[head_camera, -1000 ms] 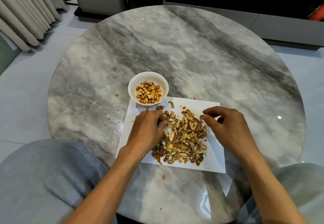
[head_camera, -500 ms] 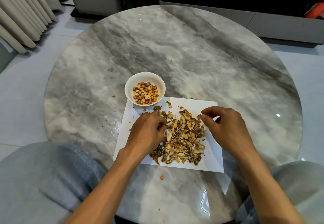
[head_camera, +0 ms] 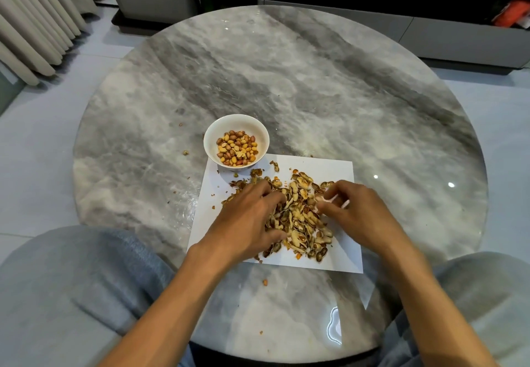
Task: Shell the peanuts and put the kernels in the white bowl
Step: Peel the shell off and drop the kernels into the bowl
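Observation:
A white bowl with several shelled kernels stands on the marble table, just off the far left corner of a white paper sheet. A pile of peanut shells lies in the middle of the sheet. My left hand lies spread over the pile's left side, its fingers among the shells. At the pile's right edge my right hand touches the shells with its blurred fingertips; nothing shows between thumb and fingers. Any whole peanuts in the pile are hard to tell from husks.
The round grey marble table carries small shell crumbs left of the bowl and near the front edge. My knees in grey cloth sit at both lower corners. Curtains and a dark cabinet stand beyond the table.
My left hand has uncurled and spread over the pile. My right hand has slid left from the sheet's right side into the shells.

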{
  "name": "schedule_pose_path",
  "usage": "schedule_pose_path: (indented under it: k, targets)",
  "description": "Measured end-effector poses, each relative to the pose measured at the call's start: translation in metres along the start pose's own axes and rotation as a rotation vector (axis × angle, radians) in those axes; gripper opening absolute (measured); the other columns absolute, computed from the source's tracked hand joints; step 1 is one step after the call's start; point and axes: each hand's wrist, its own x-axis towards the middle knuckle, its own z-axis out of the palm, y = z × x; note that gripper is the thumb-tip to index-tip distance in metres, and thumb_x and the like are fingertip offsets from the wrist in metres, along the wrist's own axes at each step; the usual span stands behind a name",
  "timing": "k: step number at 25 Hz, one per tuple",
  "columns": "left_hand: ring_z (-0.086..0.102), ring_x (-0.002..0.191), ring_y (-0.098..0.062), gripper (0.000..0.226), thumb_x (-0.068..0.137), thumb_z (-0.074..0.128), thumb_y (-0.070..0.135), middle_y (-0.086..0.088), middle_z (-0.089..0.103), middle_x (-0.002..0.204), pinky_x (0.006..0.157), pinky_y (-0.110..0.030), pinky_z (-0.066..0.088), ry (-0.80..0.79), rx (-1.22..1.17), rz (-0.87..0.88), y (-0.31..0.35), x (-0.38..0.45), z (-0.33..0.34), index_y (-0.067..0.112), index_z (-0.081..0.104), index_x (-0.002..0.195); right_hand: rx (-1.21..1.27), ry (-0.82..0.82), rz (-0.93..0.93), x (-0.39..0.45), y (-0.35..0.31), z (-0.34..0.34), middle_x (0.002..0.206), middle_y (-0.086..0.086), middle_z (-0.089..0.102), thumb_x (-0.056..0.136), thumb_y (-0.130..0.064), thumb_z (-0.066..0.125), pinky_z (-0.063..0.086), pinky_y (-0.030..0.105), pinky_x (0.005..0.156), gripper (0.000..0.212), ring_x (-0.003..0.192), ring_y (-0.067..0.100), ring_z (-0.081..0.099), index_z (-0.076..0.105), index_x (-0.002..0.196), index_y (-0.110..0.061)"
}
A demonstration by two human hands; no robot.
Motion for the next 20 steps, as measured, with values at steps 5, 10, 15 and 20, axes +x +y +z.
schedule_pose_path:
  k: [5, 10, 15, 20]
  targets:
    - [0.062, 0.069, -0.006, 0.024, 0.076, 0.081, 0.044, 0.012, 0.069, 0.079, 0.057, -0.022, 0.043, -0.427, -0.075, -0.041, -0.003, -0.033, -0.01, 0.023, 0.069, 0.079, 0.146, -0.629, 0.087, -0.042, 0.012, -0.003, 0.076, 0.007, 0.074, 0.095, -0.028, 0.065, 0.054, 0.035, 0.066, 0.025, 0.065, 0.016, 0.065, 0.072, 0.081, -0.008]
    - [0.057, 0.065, -0.012, 0.019, 0.085, 0.069, 0.031, 0.004, 0.066, 0.072, 0.056, -0.026, 0.04, -0.327, 0.051, -0.016, 0.007, -0.031, 0.008, 0.016, 0.065, 0.075, 0.185, -0.296, -0.069, -0.025, 0.009, 0.019, 0.074, -0.017, 0.067, 0.091, -0.027, 0.07, 0.046, 0.018, 0.064, 0.007, 0.066, -0.004, 0.056, 0.075, 0.089, -0.022]
    - [0.061, 0.086, -0.021, 0.02, 0.095, 0.06, 0.034, 0.005, 0.065, 0.09, 0.068, -0.03, 0.045, -0.011, 0.107, -0.13, 0.004, -0.023, 0.012, 0.02, 0.058, 0.08, 0.12, -0.404, -0.062, -0.033, 0.011, 0.022, 0.088, -0.011, 0.07, 0.091, -0.029, 0.07, 0.048, 0.013, 0.068, 0.007, 0.076, -0.001, 0.06, 0.075, 0.094, -0.025]
    - [0.057, 0.09, -0.019, 0.007, 0.091, 0.066, 0.028, 0.007, 0.062, 0.094, 0.065, -0.03, 0.044, 0.354, -0.049, -0.263, -0.001, -0.023, 0.006, 0.022, 0.069, 0.093, 0.361, 0.135, -0.01, -0.02, 0.011, 0.019, 0.096, -0.015, 0.073, 0.095, -0.018, 0.064, 0.056, 0.031, 0.08, 0.012, 0.089, 0.008, 0.065, 0.073, 0.096, -0.026]
